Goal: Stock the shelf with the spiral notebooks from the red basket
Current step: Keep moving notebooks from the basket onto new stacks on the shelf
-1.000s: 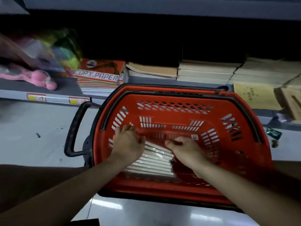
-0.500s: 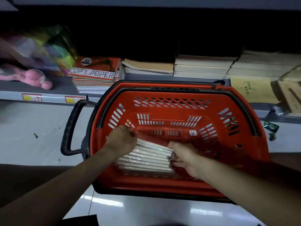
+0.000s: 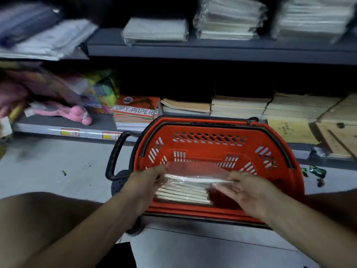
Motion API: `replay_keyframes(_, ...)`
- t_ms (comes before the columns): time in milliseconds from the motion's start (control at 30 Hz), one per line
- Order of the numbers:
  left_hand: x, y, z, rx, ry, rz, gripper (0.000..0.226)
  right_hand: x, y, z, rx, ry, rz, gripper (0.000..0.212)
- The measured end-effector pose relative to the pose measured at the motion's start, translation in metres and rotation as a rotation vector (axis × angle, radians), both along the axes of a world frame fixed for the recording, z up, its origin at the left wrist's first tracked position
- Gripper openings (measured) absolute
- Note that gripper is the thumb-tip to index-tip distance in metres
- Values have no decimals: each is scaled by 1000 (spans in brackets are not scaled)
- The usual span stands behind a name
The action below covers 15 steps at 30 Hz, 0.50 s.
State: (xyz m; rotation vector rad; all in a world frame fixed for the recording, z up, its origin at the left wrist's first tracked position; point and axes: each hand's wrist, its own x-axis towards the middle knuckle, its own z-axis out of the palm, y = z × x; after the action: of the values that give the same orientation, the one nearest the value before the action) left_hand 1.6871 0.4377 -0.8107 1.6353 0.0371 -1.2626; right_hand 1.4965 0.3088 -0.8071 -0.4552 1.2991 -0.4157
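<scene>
Head view: red basket (image 3: 212, 130) holds stacked notebooks (image 3: 183, 192) (plastic-wrapped); both hands' grip lifts the top notebook (image 3: 195, 171)

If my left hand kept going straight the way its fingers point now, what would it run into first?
The left hand points right, across the red basket. It already grips the left end of the wrapped notebook bundle; beyond that, probably the right hand at the other end, though depth is unclear.
</scene>
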Motion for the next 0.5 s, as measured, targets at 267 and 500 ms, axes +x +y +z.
replay_keyframes(267,0,34,44,-402,260,-55,34,-25,26,67,-333,-191,148,23)
replay_keyframes(500,0,45,69,-738,73,60,52,-10,33,97,-502,-430,218,45)
